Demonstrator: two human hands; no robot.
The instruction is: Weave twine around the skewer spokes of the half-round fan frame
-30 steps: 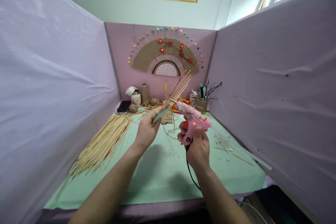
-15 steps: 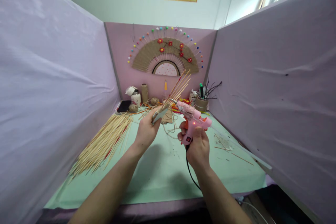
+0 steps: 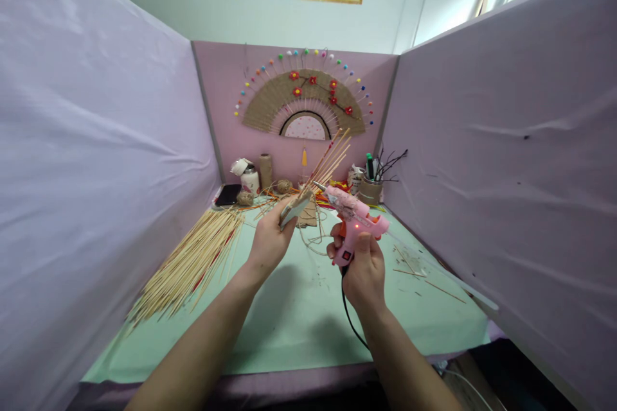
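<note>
My left hand (image 3: 270, 236) is closed around a flat cardboard piece (image 3: 295, 209) with a pale face, held above the table. Several thin bamboo sticks (image 3: 332, 155) fan out from its far edge, up and to the right. In my right hand (image 3: 362, 263) is a pink hot glue gun (image 3: 351, 209), gripped by its handle, with its small light glowing orange. The metal nozzle points left and lies close to the base of the sticks; whether it touches them I cannot tell. A long clear glue stick trails from the gun's back.
A big bundle of bamboo sticks (image 3: 187, 263) lies at the left of the green-covered table (image 3: 299, 334). Along the back stand a phone (image 3: 228, 194), a jar (image 3: 249, 180), twine balls (image 3: 283, 186) and a pen pot (image 3: 370, 191). A decorated fan (image 3: 270, 99) hangs on the back panel.
Almost nothing differs. Both hands, the cardboard piece with its sticks and the glue gun keep nearly the same positions.
</note>
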